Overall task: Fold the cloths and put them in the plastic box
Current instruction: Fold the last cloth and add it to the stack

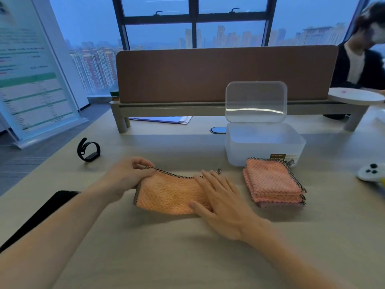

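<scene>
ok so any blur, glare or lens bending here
Head view: dim bluish light; a glare streak crosses the plastic box lid; the person at upper right is motion-blurred; the desk divider bows from wide-angle distortion; the cloth looks sharp.

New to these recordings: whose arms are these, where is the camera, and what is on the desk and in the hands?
No machine here: a person works with bare hands, and the picture comes from a camera worn on their head, looking down at a desk. The left hand pinches the far left corner of an orange cloth; the right hand presses flat on its right side. Right of it lies a stack of folded cloths, in front of the clear plastic box, whose lid stands open. A black wristband lies to the left.
</scene>
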`<state>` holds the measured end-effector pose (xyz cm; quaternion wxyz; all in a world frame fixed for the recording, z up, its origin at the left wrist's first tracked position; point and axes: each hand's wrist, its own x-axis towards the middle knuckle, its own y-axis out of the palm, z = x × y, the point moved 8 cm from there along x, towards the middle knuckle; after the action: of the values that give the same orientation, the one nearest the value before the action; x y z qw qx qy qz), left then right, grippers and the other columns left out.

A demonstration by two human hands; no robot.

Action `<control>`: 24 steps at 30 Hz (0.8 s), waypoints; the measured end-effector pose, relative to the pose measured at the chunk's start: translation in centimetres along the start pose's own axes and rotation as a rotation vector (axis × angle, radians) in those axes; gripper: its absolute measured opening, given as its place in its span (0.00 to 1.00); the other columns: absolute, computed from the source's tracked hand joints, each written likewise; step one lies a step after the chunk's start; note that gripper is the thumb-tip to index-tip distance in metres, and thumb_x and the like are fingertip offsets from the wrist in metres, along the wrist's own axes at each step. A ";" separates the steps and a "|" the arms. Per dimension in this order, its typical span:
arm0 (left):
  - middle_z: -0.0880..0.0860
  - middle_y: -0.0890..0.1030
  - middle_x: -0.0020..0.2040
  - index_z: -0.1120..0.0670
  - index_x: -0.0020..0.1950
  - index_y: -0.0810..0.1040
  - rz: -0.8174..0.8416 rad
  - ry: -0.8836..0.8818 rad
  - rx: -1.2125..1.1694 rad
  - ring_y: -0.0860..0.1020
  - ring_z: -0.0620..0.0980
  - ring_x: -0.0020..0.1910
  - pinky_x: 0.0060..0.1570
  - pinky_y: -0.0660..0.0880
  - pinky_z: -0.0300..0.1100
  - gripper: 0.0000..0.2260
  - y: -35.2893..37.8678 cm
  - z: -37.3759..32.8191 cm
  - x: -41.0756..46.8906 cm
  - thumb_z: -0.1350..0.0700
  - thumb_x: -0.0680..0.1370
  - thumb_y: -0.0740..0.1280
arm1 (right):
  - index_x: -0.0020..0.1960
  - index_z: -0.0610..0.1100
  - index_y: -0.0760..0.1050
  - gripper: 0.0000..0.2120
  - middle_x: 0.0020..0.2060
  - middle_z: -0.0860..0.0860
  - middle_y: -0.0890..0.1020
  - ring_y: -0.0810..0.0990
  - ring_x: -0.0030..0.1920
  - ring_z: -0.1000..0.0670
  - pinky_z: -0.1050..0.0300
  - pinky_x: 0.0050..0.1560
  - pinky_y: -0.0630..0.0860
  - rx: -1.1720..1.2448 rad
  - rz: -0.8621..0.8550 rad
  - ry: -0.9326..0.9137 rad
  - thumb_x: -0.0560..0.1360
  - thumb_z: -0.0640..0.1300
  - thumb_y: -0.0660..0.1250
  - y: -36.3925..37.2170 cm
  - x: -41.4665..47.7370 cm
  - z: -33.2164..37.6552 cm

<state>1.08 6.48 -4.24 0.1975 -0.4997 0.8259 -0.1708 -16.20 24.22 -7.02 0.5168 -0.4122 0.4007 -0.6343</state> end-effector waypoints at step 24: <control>0.45 0.82 0.50 0.49 0.55 0.81 0.136 0.442 0.449 0.83 0.48 0.52 0.48 0.79 0.40 0.07 9.9 -7.2 1.7 0.57 0.78 0.72 | 0.65 0.57 0.74 0.33 0.40 0.59 0.81 0.79 0.39 0.60 0.60 0.44 0.79 0.420 -0.401 0.266 0.65 0.73 0.68 -1.9 -3.5 -4.5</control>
<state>-10.75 9.96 -3.03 0.1294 -0.3382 0.8219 -0.4397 -20.59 28.32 -7.10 0.3984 -0.2809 0.2360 -0.8406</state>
